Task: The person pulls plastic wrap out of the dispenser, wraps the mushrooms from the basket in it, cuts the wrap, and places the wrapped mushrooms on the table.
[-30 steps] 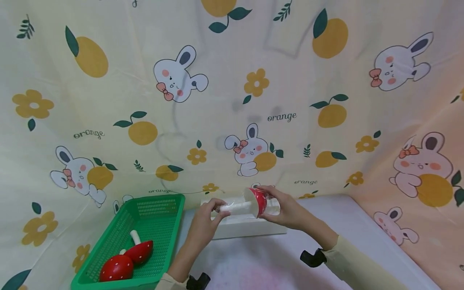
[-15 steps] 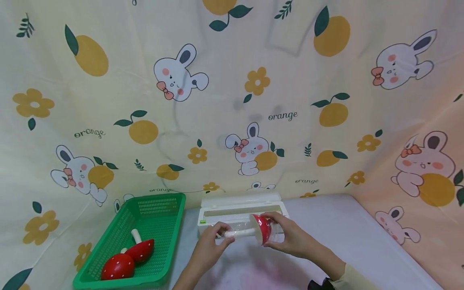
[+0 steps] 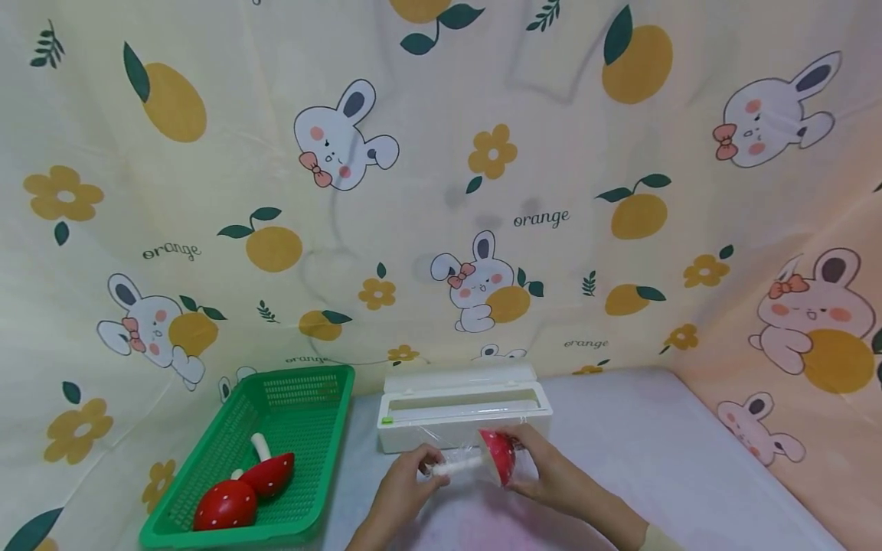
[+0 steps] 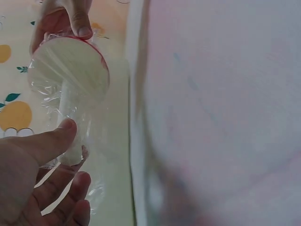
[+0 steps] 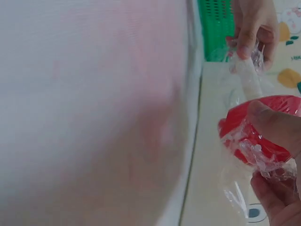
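Note:
A toy mushroom with a red, white-dotted cap and a white stem lies sideways between my hands. Clear cling film covers it, bunched and wrinkled around the cap. My left hand pinches the stem's end through the film with thumb and fingers. On the cap side, my right hand grips the red top, thumb across it in the right wrist view. The pale flat underside of the cap faces the left wrist view. Behind the hands stands a white cling film dispenser, lid raised, a roll inside.
To the left is a green plastic basket holding a red-capped mushroom and another mushroom. A pale cloth covers the table. A printed curtain hangs behind and along the right side.
Both hands have drawn the wrapped mushroom down and toward me, away from the dispenser, which now shows fully. The film sits closer around the cap and stem.

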`<state>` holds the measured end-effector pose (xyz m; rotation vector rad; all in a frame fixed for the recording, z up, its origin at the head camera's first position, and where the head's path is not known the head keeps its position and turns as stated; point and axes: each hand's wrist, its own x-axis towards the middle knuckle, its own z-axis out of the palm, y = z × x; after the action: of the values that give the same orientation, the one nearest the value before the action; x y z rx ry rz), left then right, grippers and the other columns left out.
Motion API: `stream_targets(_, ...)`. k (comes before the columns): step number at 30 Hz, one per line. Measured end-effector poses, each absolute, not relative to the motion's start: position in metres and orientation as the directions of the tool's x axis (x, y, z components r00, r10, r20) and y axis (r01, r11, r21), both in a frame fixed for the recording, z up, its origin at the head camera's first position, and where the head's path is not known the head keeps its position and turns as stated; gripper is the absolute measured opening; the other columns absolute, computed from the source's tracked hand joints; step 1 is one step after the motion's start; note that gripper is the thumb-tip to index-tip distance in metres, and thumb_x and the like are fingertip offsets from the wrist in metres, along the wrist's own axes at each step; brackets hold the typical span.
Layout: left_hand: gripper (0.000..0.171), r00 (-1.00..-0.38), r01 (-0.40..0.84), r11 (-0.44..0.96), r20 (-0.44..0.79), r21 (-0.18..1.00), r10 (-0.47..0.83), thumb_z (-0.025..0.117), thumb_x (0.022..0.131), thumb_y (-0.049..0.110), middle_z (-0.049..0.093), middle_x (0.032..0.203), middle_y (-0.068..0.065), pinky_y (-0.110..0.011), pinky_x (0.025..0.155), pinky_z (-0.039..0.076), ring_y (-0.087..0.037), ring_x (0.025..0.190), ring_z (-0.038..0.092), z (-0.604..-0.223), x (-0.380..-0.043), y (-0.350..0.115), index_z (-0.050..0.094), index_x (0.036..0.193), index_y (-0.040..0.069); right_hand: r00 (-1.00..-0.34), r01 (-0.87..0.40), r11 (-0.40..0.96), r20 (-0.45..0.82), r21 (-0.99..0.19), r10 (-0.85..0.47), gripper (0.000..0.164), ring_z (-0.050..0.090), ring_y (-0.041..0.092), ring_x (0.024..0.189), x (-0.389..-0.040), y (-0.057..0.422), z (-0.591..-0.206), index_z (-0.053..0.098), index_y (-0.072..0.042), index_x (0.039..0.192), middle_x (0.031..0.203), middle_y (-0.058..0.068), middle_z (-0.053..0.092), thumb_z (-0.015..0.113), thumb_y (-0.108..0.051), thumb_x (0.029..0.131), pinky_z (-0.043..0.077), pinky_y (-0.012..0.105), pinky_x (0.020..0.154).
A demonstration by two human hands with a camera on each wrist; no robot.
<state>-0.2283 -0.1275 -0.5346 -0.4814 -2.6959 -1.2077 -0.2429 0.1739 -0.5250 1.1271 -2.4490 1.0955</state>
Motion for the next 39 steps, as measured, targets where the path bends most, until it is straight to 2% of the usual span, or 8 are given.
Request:
stream_targets(6,0.026,-0.951,0.309,0.637,0.227,0.706,0.210,0.092,0.085,0.021,0.070,0.093,0.009,-0.028,0.068,0.043,-0.011,0.082,0.057,-0.543,-0.235,-0.124,0.070,0.100,0.019,-0.600,-0.798,0.382,0.547,-0.467,-0.584,0.093,0.062,0.018,0.126,-0.249,0.175,-0.539,0.045,-0.008,0.154,0.149,0.004,0.055,0.097,-0.002,0.077,0.060,0.035,0.098)
stream_targets(9,0.026,-0.950,0.313,0.649,0.232,0.693,0.210,0.092,0.085,0.020,0.069,0.092,0.009,-0.027,0.067,0.043,-0.008,0.079,0.055,-0.547,-0.237,-0.124,0.070,0.099,0.019,-0.594,-0.801,0.382,0.543,-0.461,-0.593,0.090,0.061,0.016,0.126,-0.251,0.176,-0.546,0.046,-0.009,0.153,0.149,0.002,0.054,0.096,-0.005,0.079,0.060,0.033,0.099)
stream_targets(15,0.026,-0.952,0.303,0.698,0.233,0.649,0.197,0.091,0.085,0.020,0.073,0.097,0.007,-0.027,0.066,0.044,-0.005,0.078,0.055,-0.553,-0.244,-0.125,0.069,0.099,0.022,-0.644,-0.765,0.474,0.498,-0.436,-0.581,0.080,0.061,0.019,0.129,-0.252,0.176,-0.551,0.053,-0.014,0.147,0.144,-0.003,0.057,0.096,-0.010,0.081,0.057,0.040,0.104)
stream_targets(22,0.026,-0.965,0.261,0.732,0.184,0.630,0.186,0.091,0.085,0.019,0.072,0.098,0.009,-0.029,0.068,0.044,-0.006,0.079,0.053,-0.553,-0.249,-0.123,0.069,0.098,0.023,-0.695,-0.719,0.531,0.449,-0.448,-0.561,0.074,0.062,0.018,0.127,-0.256,0.176,-0.550,0.056,-0.016,0.146,0.141,-0.003,0.059,0.095,-0.014,0.083,0.056,0.037,0.106)
stream_targets(29,0.027,-0.955,0.296,0.755,0.182,0.585,0.234,0.093,0.082,0.016,0.074,0.096,0.010,-0.030,0.067,0.041,-0.005,0.075,0.049,-0.556,-0.251,-0.122,0.071,0.096,0.024,-0.710,-0.702,0.527,0.415,-0.479,-0.569,0.074,0.062,0.016,0.126,-0.260,0.176,-0.552,0.055,-0.020,0.147,0.140,-0.003,0.060,0.094,-0.017,0.084,0.057,0.037,0.104)
stream_targets(39,0.027,-0.954,0.299,0.809,0.180,0.506,0.240,0.091,0.086,0.037,0.064,0.084,0.015,-0.032,0.068,0.041,-0.006,0.076,0.047,-0.557,-0.250,-0.118,0.075,0.101,0.022,-0.695,-0.718,0.534,0.420,-0.446,-0.584,0.075,0.063,0.018,0.127,-0.260,0.176,-0.553,0.055,-0.019,0.148,0.140,-0.002,0.059,0.094,-0.017,0.084,0.057,0.039,0.104)
